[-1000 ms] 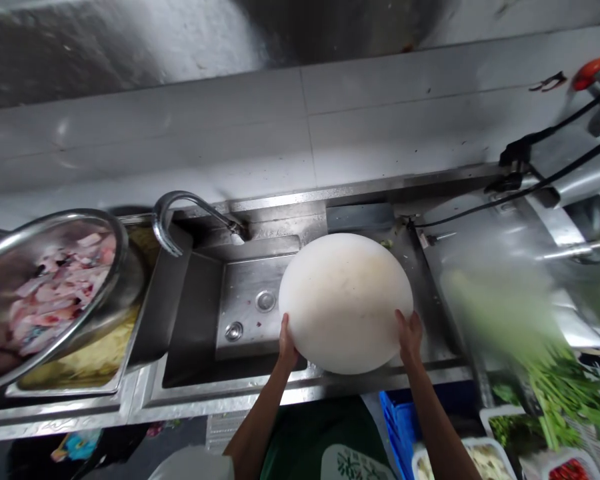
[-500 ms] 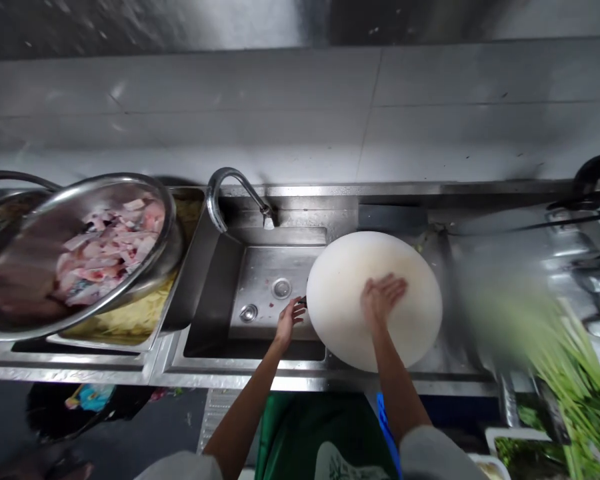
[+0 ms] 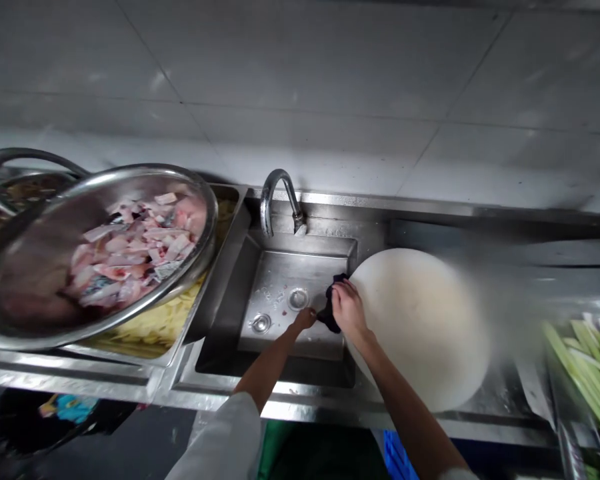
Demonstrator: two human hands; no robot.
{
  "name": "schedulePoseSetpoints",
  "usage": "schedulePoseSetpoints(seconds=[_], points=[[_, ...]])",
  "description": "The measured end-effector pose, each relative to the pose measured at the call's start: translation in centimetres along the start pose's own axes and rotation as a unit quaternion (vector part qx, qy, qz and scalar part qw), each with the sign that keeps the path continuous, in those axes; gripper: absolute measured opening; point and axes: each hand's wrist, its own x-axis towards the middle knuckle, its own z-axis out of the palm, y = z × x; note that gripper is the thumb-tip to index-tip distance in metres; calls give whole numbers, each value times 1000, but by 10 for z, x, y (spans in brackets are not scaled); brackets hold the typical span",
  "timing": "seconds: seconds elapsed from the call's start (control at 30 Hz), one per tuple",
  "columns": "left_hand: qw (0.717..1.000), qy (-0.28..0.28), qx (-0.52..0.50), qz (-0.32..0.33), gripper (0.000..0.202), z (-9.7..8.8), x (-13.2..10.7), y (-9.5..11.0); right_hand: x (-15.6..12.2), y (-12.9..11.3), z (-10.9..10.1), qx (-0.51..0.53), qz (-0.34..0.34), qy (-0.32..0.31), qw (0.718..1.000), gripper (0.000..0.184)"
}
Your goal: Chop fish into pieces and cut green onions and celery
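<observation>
So my right hand [image 3: 349,308] is bunched around a dark cloth [image 3: 329,319] at the left edge of the round white board [image 3: 420,327]. My left hand [image 3: 305,319] is just beside it over the sink [image 3: 280,273], and a steel bowl [image 3: 40,267] of cut meat sits to the left.

Commercial kitchen: stainless steel sink [image 3: 220,287] with tap [image 3: 279,193], tiled wall [image 3: 300,87], large steel bowl [image 3: 40,267] of cut meat [image 3: 140,250].

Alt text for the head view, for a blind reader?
The right hand grips a dark cloth at the left edge of a round white board at the sink; the left hand is beside it. A steel bowl of meat sits left.
</observation>
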Motion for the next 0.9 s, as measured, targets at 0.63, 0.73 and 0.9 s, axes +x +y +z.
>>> schedulePoseSetpoints(seconds=[0.63, 0.73, 0.9], points=[[972, 16, -167, 166, 3, -32, -3, 65, 183, -34, 37, -119, -38, -63, 990, 62], [965, 3, -134, 226, 6, -78, -9, 95, 212, -46, 50, -134, 31, -147, 979, 47], [968, 36, -8, 250, 26, -130, -16, 132, 177, -42, 42, -104, 21, -126, 986, 50]])
